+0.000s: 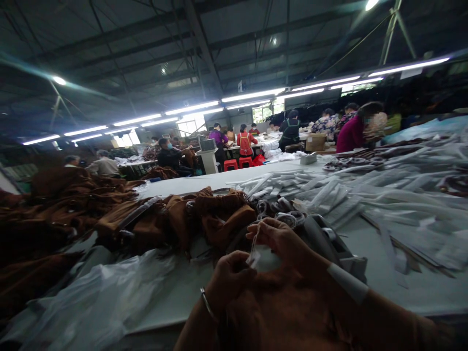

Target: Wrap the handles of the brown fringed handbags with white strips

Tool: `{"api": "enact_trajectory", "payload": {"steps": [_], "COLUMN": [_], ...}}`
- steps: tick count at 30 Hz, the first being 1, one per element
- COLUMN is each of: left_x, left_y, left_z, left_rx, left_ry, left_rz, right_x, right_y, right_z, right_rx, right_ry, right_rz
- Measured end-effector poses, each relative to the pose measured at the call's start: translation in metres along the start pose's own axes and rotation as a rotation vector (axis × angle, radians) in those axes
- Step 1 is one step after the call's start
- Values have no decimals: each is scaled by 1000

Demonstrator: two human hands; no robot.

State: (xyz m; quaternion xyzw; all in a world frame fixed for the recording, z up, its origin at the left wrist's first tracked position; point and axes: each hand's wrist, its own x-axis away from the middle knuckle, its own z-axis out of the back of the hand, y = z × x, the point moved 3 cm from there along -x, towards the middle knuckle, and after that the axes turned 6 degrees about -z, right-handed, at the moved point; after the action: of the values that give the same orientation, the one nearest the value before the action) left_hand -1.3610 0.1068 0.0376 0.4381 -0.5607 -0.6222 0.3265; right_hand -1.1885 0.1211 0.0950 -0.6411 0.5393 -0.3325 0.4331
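Observation:
My left hand (231, 277), with a metal bangle at the wrist, pinches a small pale tag (253, 259); whether the tag is paper or a clear packet I cannot tell. A thin light string (255, 240) runs up from it to my right hand (277, 237), whose thumb and fingers are closed on its upper end. Around my right forearm is a white band (348, 282). Below both hands lies a brown suede-like bag or piece (281, 309), close to me and partly hidden by my arms.
Brown bags (175, 214) lie heaped along the left of the white table (190, 184). A clear plastic bag (109, 287) is at the front left. White wrapped strips (395, 180) cover the right side. Beside my right arm is a grey dispenser-like object (323, 239). Several people work farther back.

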Motion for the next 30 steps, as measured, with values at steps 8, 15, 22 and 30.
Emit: {"api": "enact_trajectory", "payload": {"steps": [8, 15, 22, 30], "left_x": [11, 17, 20, 23], "left_y": [-4, -26, -31, -31], "left_z": [9, -7, -29, -27], "left_rx": [291, 502, 353, 156], "left_ry": [-33, 72, 39, 59], "left_rz": [41, 156, 167, 93], "right_x": [6, 6, 8, 20], "right_y": [13, 26, 48, 40], "right_z": [-13, -16, -20, -20], "right_rx": [-266, -459, -668, -528], "right_ry": [30, 277, 301, 156], "right_rz": [-20, -81, -148, -109]}}
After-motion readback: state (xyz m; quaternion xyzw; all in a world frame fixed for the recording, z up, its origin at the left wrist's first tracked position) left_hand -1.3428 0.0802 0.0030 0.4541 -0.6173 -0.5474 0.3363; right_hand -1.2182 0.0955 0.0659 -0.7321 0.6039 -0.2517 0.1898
